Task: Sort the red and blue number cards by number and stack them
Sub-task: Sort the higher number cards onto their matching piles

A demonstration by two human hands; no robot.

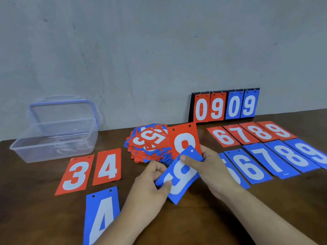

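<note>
Both hands hold a blue number card (178, 179) tilted above the table; its digit is partly covered. My left hand (152, 181) pinches its lower left edge. My right hand (210, 167) grips its upper end and also holds a red card (184, 138) behind it. A mixed pile of red and blue cards (148, 144) lies just beyond. Red 3 (75, 175) and red 4 (107, 167) lie at left, with a blue 4 (101, 218) in front. Red 6 to 9 (251, 134) and blue 5 to 9 (276, 160) lie in rows at right.
A clear plastic box (53, 138) with its blue-edged lid (62, 110) open stands at the back left. A black flip scoreboard (224, 106) showing 09 09 leans against the wall at the back right. The table (265, 200) is dark brown wood.
</note>
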